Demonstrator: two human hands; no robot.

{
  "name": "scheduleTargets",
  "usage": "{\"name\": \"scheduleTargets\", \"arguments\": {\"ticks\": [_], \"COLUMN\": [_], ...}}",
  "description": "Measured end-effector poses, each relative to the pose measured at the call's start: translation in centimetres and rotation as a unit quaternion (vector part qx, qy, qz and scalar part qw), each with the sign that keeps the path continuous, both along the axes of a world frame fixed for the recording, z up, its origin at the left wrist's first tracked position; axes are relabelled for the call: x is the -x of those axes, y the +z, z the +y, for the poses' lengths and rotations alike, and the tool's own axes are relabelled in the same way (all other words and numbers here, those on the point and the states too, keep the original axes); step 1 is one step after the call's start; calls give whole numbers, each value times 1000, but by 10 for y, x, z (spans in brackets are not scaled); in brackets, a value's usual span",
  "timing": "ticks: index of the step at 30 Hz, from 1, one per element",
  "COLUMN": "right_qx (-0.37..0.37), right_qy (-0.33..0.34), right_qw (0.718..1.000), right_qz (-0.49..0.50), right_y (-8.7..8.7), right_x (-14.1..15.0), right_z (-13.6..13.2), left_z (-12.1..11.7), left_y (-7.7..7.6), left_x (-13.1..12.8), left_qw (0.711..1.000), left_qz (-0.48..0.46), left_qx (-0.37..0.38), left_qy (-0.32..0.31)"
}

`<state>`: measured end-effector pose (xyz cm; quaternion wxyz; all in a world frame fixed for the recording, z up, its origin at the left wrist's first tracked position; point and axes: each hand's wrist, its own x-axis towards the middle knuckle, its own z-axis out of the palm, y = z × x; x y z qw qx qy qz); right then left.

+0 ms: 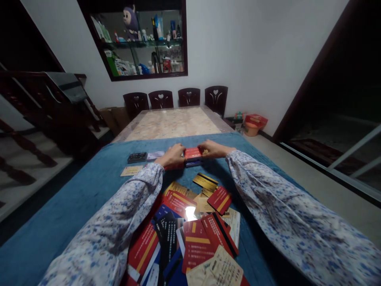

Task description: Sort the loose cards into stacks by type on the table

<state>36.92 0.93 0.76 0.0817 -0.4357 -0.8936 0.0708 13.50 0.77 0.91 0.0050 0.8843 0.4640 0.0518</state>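
Observation:
Both hands pinch the ends of a red card on the blue cloth. My left hand closes on its left end and my right hand on its right end. Under it shows the edge of a dark blue card; how many cards are stacked there I cannot tell. Left of my left hand lie a dark stack of cards, a pale lilac card and a cream card. Nearer me is a loose, overlapping heap of cards, among them a gold card, a red card with a yellow stripe and a black card.
The blue cloth covers the near part of a marble-patterned table. Several dark chairs line its far end. An orange bucket stands on the floor at right, and a wooden railing runs at left.

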Motion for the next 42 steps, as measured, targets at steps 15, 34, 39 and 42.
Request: {"name": "scheduleTargets", "arguments": {"ticks": [15, 34, 39, 42], "right_qx": [25, 105, 106, 90], "right_qy": [-48, -125, -126, -127], "right_qw": [998, 983, 983, 984], "right_qz": [-12, -81, -85, -86], "right_y": [-6, -9, -9, -13], "right_x": [0, 12, 13, 12], "right_z": [35, 48, 46, 48], "left_z": [23, 35, 36, 36], "left_y": [10, 2, 0, -1], "left_x": [-10, -19, -20, -20], "left_qw": [999, 993, 992, 992], "left_qz": [48, 108, 114, 118], "left_qx": [11, 40, 43, 47], "left_qy": [7, 19, 14, 14]}}
